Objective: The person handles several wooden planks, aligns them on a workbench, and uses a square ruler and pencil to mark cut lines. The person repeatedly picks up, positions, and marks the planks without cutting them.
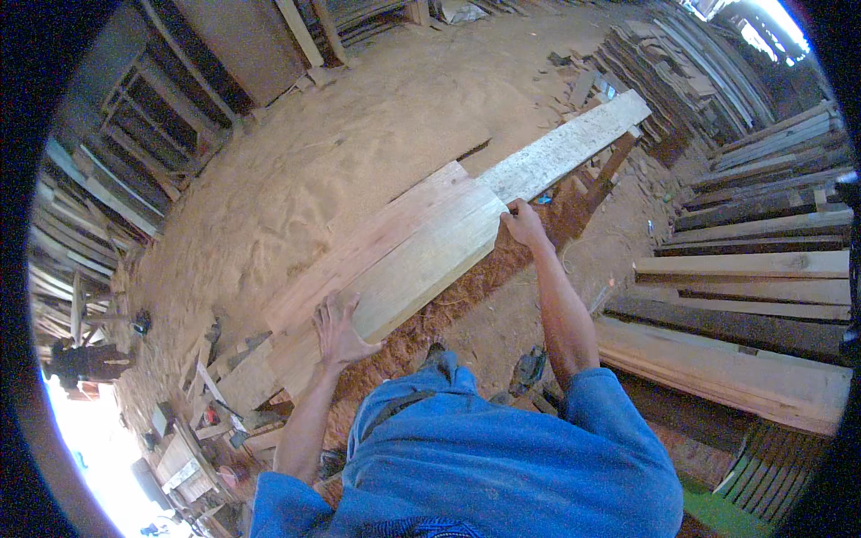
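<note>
A thick, pale yellow wooden board (435,249) lies slantwise in front of me, alongside a pinkish board (375,235). My right hand (523,224) is closed on the far right corner of the pale board, fingers curled at its end. Near the other end, my left hand (335,334) rests with fingers spread over the wood and its thumb out toward the near edge. Beyond the right hand, a long whitish, speckled plank (565,148) stretches away to the upper right. What supports the boards underneath is mostly hidden.
Sawdust (269,179) covers the ground beyond the boards. Stacked timber (735,350) fills the right side, with more planks (691,72) piled at the far right. Wooden frames and panels (152,125) lean at the upper left. Offcuts and tools (224,417) lie at the lower left.
</note>
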The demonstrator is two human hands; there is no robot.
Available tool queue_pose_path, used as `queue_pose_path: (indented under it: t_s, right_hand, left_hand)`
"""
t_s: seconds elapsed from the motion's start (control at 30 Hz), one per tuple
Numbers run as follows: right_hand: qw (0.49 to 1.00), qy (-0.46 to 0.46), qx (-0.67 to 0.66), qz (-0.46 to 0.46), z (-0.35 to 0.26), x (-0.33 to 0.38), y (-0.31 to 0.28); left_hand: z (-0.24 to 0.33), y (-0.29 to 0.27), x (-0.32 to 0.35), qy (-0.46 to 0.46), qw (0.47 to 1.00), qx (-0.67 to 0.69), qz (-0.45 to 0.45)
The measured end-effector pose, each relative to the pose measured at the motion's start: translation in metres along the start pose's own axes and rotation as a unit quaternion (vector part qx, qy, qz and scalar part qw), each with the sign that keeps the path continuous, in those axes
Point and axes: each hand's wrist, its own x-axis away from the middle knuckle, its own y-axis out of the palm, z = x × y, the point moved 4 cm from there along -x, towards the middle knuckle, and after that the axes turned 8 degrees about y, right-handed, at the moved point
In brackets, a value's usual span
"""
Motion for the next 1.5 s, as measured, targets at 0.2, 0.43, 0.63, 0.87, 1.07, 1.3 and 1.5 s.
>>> queue_pose_path:
  t_s: [0.2, 0.43, 0.63, 0.87, 1.07, 1.3, 1.5]
  right_hand:
    - [1.0, -0.022, 0.01, -0.007, -0.001, -0.003, 0.001]
    - [0.999, -0.01, 0.034, -0.032, -0.016, 0.007, -0.008]
    - [0.997, -0.025, 0.067, -0.017, -0.01, 0.0, -0.004]
    - [0.994, -0.089, 0.066, -0.002, -0.008, -0.007, -0.001]
    - [0.993, -0.058, 0.094, -0.038, -0.007, -0.018, 0.005]
    - [0.989, -0.097, 0.101, -0.04, -0.007, -0.023, 0.005]
    - [0.99, -0.08, 0.112, -0.04, -0.008, -0.025, 0.004]
  left_hand:
    - [0.001, 0.003, 0.001, 0.006, 1.0, 0.019, -0.005]
    - [-0.003, 0.014, 0.001, 0.002, 0.999, 0.042, -0.004]
    - [-0.011, 0.025, -0.003, -0.001, 0.999, 0.023, -0.028]
    - [-0.01, 0.021, -0.008, -0.009, 0.999, 0.009, -0.033]
    - [-0.021, 0.026, -0.015, 0.009, 1.0, -0.023, -0.016]
    - [-0.023, 0.022, -0.014, -0.012, 0.999, 0.017, -0.035]
    - [-0.024, 0.023, -0.021, 0.008, 1.0, -0.002, -0.028]
